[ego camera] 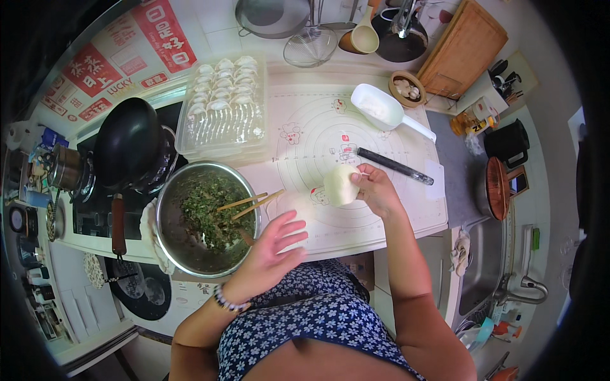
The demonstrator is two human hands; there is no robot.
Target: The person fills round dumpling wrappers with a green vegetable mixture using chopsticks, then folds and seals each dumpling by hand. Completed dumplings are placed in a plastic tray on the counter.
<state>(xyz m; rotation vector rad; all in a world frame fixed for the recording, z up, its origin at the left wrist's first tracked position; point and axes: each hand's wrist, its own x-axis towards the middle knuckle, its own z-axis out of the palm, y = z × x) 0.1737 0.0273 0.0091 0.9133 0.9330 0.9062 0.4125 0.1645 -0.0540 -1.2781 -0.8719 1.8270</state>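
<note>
My right hand point(376, 188) pinches a round, thin dough wrapper point(341, 185) by its edge, above a printed pastry mat point(305, 119). My left hand point(277, 245) is apart from it, fingers spread and holding nothing, beside the steel bowl point(160, 238). In that bowl lies a chopped green filling point(205, 202), with wooden chopsticks point(250, 205) resting in it and over the rim. Just beyond the wrapper lies a dark, floury rolling pin point(395, 165). A white scoop point(395, 116) with flour sits farther back on the mat. Folded dumplings point(224, 85) fill rows in a clear plastic container point(183, 138).
A black wok point(126, 143) stands on the stove at left, its wooden handle point(118, 224) pointing towards me. At back right are a small round container of garlic point(406, 89) and a wooden cutting board point(462, 47). The sink point(481, 266) is at right.
</note>
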